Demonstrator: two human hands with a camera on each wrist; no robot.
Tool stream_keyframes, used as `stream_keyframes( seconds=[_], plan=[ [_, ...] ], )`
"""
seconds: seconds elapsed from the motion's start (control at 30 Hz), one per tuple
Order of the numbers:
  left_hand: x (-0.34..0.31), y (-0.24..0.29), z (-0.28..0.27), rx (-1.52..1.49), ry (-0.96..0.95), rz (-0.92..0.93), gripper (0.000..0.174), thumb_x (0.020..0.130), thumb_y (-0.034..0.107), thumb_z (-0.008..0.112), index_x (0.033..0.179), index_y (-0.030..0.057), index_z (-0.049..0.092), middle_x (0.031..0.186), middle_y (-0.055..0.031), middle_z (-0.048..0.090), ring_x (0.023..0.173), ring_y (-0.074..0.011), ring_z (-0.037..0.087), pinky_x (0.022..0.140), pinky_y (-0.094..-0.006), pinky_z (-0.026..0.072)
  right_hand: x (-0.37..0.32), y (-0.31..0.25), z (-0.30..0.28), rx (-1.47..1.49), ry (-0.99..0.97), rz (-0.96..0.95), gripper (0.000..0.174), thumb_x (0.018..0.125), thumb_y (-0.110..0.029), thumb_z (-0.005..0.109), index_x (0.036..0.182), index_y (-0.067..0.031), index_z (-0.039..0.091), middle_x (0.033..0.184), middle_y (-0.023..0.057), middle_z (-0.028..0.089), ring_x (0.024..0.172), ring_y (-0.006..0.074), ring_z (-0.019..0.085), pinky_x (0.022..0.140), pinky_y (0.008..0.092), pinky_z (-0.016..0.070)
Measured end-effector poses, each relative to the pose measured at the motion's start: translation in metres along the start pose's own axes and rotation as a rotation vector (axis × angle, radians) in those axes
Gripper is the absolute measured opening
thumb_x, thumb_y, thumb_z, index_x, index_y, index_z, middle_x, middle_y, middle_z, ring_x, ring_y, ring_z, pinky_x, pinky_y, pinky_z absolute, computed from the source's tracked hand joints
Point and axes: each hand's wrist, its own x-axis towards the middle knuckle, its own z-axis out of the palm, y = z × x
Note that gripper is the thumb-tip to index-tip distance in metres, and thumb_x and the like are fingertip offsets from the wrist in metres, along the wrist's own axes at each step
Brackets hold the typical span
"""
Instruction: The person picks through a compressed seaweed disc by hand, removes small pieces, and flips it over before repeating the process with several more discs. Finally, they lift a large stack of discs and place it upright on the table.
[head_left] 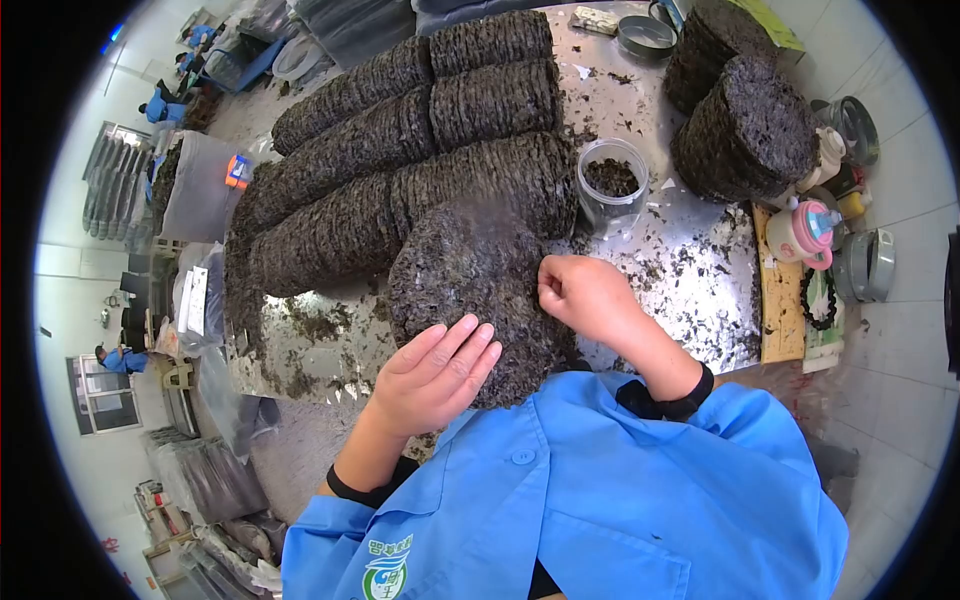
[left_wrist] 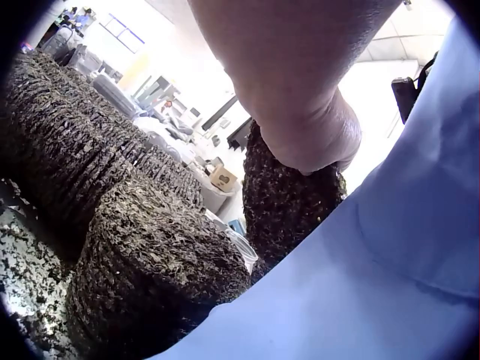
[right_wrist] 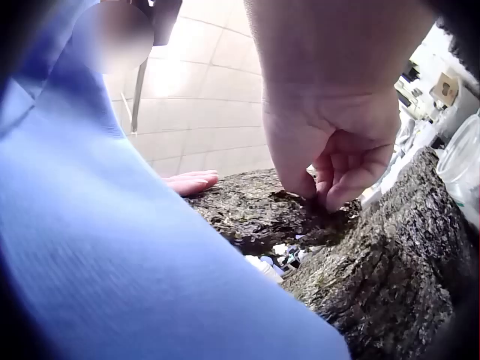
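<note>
A dark round cake of dried seaweed (head_left: pixel 465 265) stands in front of the person's body, close to the blue shirt. My left hand (head_left: pixel 432 372) lies on its near face with fingers straight and side by side. At the right edge of the cake is my right hand (head_left: pixel 590 295), fingers curled. In the right wrist view the right hand (right_wrist: pixel 337 161) pinches at the seaweed surface (right_wrist: pixel 255 206) with thumb and fingertips; what lies between them is hidden. The left fingertips (right_wrist: pixel 191 182) rest farther along the same surface. Behind the cake lie long rows of stacked seaweed cakes (head_left: pixel 330 245).
A clear plastic tub (head_left: pixel 612 215) with dark flakes stands right of the rows. More seaweed stacks (head_left: pixel 745 130) stand at the back right, near a pink-lidded cup (head_left: pixel 800 235) and a wooden board (head_left: pixel 780 320). Loose flakes litter the metal tabletop (head_left: pixel 690 300).
</note>
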Motion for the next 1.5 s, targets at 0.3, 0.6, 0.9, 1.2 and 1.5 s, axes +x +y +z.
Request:
stream_keyframes(
  seconds=[0.3,0.6,0.9,1.2,1.5],
  plan=[
    [0.001,0.01,-0.001,0.024,-0.05,-0.098,0.019,0.081,0.016,0.055,0.095,0.0154,0.069,0.108,-0.0003,0.066,0.108,-0.0156,0.059,0.101,-0.0321,0.0361,-0.002,0.029,-0.009,0.747,-0.207,0.155,0.012,0.087,-0.011,0.059,0.083,-0.0002,0.061,0.068,0.0034,0.06,0.06,0.0084,0.056,0.056,0.0247,0.0469],
    [0.007,0.015,-0.007,-0.001,-0.067,-0.144,0.019,0.08,0.012,0.058,0.095,0.0134,0.068,0.107,-0.0027,0.066,0.108,-0.0196,0.059,0.101,-0.0349,0.0374,-0.001,0.029,-0.016,0.782,-0.195,0.146,0.009,0.087,-0.008,0.059,0.089,0.0002,0.061,0.072,0.0032,0.061,0.063,0.0085,0.057,0.058,0.0242,0.0472],
    [-0.002,-0.008,-0.001,-0.992,0.075,-1.244,0.02,0.084,0.001,0.057,0.103,-0.0002,0.063,0.102,-0.0099,0.065,0.096,-0.021,0.061,0.087,-0.0325,0.0458,-0.01,0.017,-0.059,0.242,0.109,-0.297,0.053,0.076,-0.003,0.061,0.127,-0.0097,0.049,0.136,0.0101,0.043,0.127,0.0268,0.041,0.103,0.0372,0.0358],
    [0.002,-0.028,0.03,-2.133,0.535,-1.309,0.034,0.086,0.005,0.06,0.119,0.0034,0.051,0.115,-0.007,0.058,0.105,-0.0187,0.055,0.092,-0.0368,0.0448,-0.036,-0.001,-0.023,1.367,-0.011,0.348,0.047,0.081,-0.013,0.069,0.123,-0.0077,0.049,0.097,-0.0039,0.06,0.077,0.0012,0.052,0.061,0.0166,0.042],
    [-0.012,-0.027,0.036,-2.249,0.404,-1.252,0.036,0.085,0.007,0.063,0.119,0.0037,0.051,0.115,-0.0056,0.058,0.105,-0.0173,0.054,0.092,-0.0354,0.0433,-0.059,-0.032,0.007,1.493,0.206,0.383,0.038,0.085,-0.003,0.062,0.12,-0.002,0.049,0.113,0.0068,0.06,0.104,0.016,0.058,0.089,0.0315,0.0477]
  ],
)
